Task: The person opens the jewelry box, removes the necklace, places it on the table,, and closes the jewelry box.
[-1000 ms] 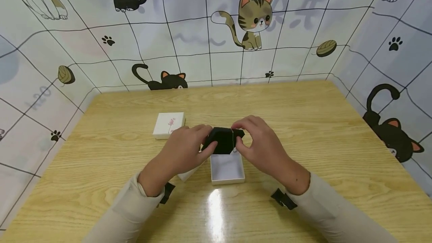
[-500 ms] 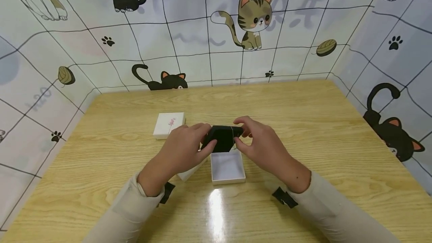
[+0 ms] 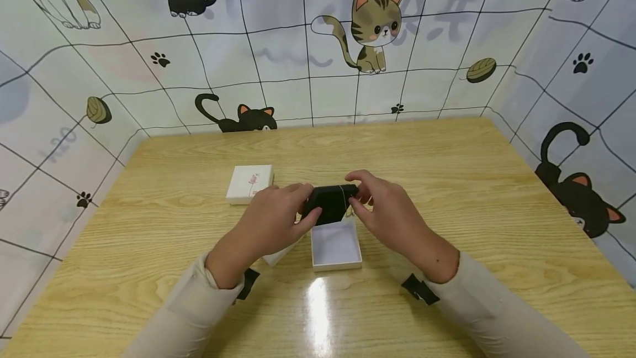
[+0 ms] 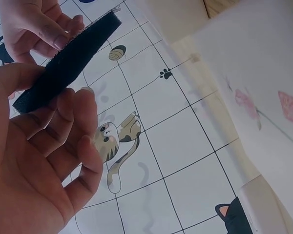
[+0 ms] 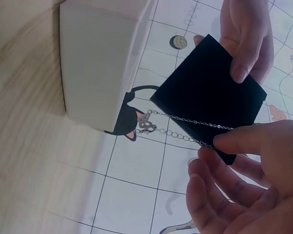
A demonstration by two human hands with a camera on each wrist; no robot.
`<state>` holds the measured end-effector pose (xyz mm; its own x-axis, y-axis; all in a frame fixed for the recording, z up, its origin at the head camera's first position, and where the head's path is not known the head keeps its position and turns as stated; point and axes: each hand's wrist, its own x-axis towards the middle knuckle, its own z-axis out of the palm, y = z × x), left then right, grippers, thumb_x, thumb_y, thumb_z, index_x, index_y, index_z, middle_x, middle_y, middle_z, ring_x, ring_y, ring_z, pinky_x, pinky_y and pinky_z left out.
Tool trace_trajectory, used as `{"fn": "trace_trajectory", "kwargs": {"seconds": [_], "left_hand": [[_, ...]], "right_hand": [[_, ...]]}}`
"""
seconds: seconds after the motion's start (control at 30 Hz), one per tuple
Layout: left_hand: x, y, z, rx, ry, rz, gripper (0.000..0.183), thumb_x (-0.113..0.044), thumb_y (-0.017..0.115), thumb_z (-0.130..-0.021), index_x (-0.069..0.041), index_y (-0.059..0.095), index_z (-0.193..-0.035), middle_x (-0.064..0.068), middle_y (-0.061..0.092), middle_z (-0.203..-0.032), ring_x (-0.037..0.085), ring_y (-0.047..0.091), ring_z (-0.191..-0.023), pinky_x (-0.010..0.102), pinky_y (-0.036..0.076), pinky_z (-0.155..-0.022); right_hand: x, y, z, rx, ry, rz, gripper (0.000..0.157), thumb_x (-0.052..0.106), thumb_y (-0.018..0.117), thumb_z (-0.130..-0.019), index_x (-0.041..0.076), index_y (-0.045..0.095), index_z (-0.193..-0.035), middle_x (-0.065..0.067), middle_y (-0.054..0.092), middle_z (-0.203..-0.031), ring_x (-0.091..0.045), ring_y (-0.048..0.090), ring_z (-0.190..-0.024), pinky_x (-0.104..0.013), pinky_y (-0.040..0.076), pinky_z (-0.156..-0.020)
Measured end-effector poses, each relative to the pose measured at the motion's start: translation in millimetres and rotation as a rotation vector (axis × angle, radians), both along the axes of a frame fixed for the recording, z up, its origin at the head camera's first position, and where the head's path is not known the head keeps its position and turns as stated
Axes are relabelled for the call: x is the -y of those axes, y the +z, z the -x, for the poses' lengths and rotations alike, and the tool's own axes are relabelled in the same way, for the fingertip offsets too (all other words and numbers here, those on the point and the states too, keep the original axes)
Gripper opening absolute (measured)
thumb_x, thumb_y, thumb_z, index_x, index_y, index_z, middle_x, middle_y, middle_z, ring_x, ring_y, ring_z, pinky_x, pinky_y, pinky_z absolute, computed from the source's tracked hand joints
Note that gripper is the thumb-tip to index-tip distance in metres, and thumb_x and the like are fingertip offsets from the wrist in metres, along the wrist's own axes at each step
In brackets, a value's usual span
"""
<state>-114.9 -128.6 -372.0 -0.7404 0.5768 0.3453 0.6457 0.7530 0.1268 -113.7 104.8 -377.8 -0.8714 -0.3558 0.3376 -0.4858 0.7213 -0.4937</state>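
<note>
Above an open white box base, my left hand grips a thin black foam pad between thumb and fingers. A fine silver-coloured chain crosses one end of the pad. Its loose end hangs past the pad's edge with a small charm or clasp, too small to make out. With thumb and curled fingers, my right hand pinches the chain at the pad's corner. In the left wrist view the pad shows nearly edge-on, and the chain is mostly hidden there.
A white box printed with a pink flower stands on the wooden table, behind my left hand. Partly under that hand lies another white piece, mostly hidden. Cat-patterned cloth walls enclose the table's back and sides.
My right index finger has lifted from the pad's top edge, and the thumb has shifted slightly along the chain. The pad has tilted a little; the left hand keeps its hold.
</note>
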Motion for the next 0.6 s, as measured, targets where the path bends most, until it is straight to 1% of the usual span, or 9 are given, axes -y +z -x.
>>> {"fn": "trace_trajectory", "kwargs": {"seconds": [0.17,0.3,0.43,0.6], "left_hand": [[0,-1.8,0.0,0.017,-0.005,0.003,0.022,-0.034,0.067,-0.094,-0.013,0.061,-0.094,-0.006,0.067,-0.078,0.007,0.051,-0.058,0.025,0.041,-0.056],[0,-2.9,-0.2,-0.005,-0.018,0.007,0.022,-0.033,0.068,-0.093,-0.013,0.060,-0.091,-0.007,0.065,-0.074,0.007,0.048,-0.054,0.025,0.040,-0.054],[0,-3.2,-0.2,-0.027,-0.035,0.015,0.023,-0.034,0.068,-0.093,-0.014,0.059,-0.088,-0.008,0.064,-0.073,0.007,0.047,-0.053,0.026,0.040,-0.055],[-1,-3.7,-0.2,-0.003,-0.037,0.017,0.022,-0.034,0.067,-0.094,-0.015,0.057,-0.087,-0.009,0.062,-0.072,0.007,0.045,-0.052,0.025,0.037,-0.053]], "right_hand": [[-1,2.5,-0.1,0.017,-0.006,-0.015,0.042,0.005,0.072,-0.090,0.008,0.058,-0.129,-0.001,0.070,-0.083,-0.011,0.065,-0.072,-0.028,0.054,-0.065],[-2,4.9,-0.6,0.019,-0.006,-0.049,0.045,0.006,0.073,-0.089,0.008,0.056,-0.131,0.000,0.070,-0.082,-0.008,0.062,-0.068,-0.025,0.051,-0.061],[-4,7.7,-0.9,0.001,-0.004,-0.092,0.047,0.007,0.074,-0.088,0.009,0.055,-0.131,0.001,0.071,-0.082,-0.009,0.063,-0.068,-0.026,0.052,-0.063],[-5,10.8,-1.9,-0.029,-0.008,-0.137,0.041,0.008,0.076,-0.087,0.008,0.058,-0.124,0.000,0.071,-0.081,-0.011,0.065,-0.069,-0.029,0.054,-0.064]]}}
